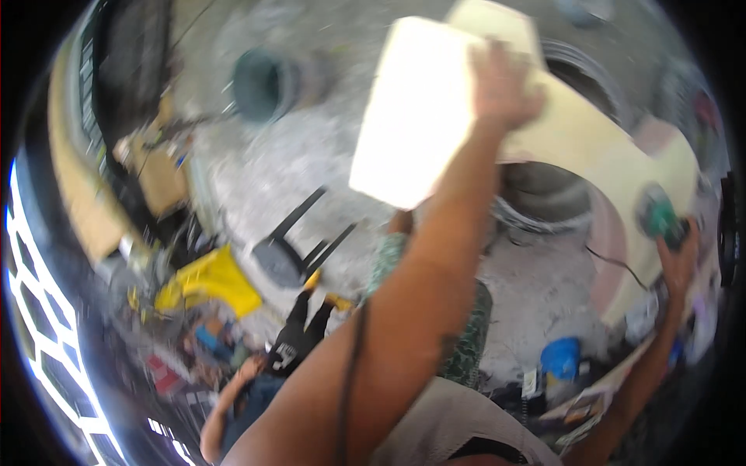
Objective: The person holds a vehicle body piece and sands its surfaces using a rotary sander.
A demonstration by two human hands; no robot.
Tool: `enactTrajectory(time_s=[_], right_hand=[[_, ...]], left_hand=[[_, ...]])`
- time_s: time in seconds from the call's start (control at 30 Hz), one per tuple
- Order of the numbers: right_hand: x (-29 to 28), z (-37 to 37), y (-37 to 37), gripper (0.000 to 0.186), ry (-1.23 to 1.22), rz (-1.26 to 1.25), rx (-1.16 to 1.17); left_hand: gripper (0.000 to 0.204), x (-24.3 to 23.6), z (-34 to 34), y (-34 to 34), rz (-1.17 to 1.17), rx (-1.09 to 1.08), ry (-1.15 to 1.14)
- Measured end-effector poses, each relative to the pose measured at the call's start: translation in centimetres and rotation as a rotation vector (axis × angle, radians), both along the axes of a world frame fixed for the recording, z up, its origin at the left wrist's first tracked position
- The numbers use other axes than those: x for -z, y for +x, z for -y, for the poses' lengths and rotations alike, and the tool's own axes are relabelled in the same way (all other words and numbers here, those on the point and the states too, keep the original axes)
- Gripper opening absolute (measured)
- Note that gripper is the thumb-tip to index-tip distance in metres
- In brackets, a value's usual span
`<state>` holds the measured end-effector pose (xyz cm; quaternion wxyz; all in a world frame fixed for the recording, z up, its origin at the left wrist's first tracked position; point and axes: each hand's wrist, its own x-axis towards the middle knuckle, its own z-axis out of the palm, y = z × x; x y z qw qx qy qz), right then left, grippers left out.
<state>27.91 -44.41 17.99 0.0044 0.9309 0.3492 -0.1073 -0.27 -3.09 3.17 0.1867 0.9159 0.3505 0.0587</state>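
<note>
A large cream-coloured curved panel [587, 128], its left part glaring bright, stretches across the upper right. It appears to lie over round, tyre-like rings. My left hand [505, 89] is open, fingers spread flat on the panel's upper middle and slightly blurred. Over at the panel's right end, my right hand [680, 260] is closed around a green power sander [660, 213]. The sander's round head meets the panel face, or hovers very near it; I cannot tell which. A dark cord [618, 264] hangs across the panel below the sander.
One grey ring [544, 198] shows under the panel. A green bin [264, 85] stands at the upper left. Nearer are a grey stool-like object [284, 260], a yellow panel [214, 283] and another person [287, 346]. A blue object [561, 357] lies among clutter lower right.
</note>
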Motion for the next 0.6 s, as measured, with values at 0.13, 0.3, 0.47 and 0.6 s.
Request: enactTrajectory(time_s=[0.13, 0.3, 0.47, 0.6], right_hand=[[2.9, 0.1, 2.8, 0.060, 0.100, -0.055, -0.024], [3.8, 3.3, 4.1, 0.056, 0.065, 0.031, -0.095], [4.6, -3.6, -0.6, 0.060, 0.157, 0.063, -0.007], [13.2, -26.0, -14.9, 0.063, 0.973, -0.769, 0.183]], left_hand=[[0.069, -0.9, -0.4, 0.3, 0.017, -0.018, -0.041], [0.068, -1.0, -0.2, 0.1, 0.058, -0.040, -0.041], [0.073, 0.0, 0.0, 0.2, -0.031, -0.009, -0.097], [0.070, -1.5, 0.5, -1.0, 0.111, -0.077, -0.075]])
